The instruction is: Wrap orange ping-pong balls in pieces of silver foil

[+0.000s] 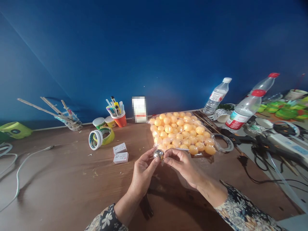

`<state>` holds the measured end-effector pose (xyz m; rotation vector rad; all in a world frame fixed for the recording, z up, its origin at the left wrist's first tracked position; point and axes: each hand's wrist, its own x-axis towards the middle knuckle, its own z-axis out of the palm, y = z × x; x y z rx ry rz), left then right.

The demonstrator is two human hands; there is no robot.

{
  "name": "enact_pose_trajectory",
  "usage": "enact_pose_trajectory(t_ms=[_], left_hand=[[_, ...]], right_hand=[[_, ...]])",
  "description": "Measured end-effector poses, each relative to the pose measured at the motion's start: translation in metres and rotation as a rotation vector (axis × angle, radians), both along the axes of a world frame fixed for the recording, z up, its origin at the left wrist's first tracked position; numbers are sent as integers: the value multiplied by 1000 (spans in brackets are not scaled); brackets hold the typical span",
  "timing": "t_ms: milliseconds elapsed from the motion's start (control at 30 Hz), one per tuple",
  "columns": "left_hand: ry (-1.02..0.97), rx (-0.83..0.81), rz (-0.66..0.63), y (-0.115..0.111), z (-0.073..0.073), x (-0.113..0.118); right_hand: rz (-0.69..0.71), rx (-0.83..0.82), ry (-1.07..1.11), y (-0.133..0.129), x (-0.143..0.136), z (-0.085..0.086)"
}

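Observation:
A small shiny silver ball (158, 154) is pinched between the thumb and fingers of my left hand (143, 170), just above the table. My right hand (181, 165) is closed at the ball's right side, thumb and fingertips pressed against its edge. Whether those fingertips hold a separate small piece is too fine to tell. Directly behind both hands lies a clear plastic bag of orange balls (179, 130). Below the hands, partly hidden by my left wrist, is a dark flat object (145, 207).
Two small white boxes (120, 157), tape rolls (95, 140) and an orange cup of pens (119, 119) stand on the left. Plastic bottles (218, 95), a black glue gun (243, 138) and a power strip (286, 146) with cables crowd the right. A white cord (18, 179) runs along the far left.

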<state>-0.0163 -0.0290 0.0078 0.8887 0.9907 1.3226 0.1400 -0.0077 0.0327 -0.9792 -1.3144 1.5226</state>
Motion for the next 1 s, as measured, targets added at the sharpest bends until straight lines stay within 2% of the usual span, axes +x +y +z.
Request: enact_pose_trajectory(t_ms=[167,467,767,1000], left_hand=[[19,-6,4,1,0,-1],[58,-3,-11,-1,3,1],[114,28,-8,-1,1,0],[131,32,-22,-1,0,0]], right_hand=[[-9,16,-29,1,1,-3],[-15,-136,54,1,2,-4],[11,-77,90,2,2,-6],[20,-113,70,3,3,-7]])
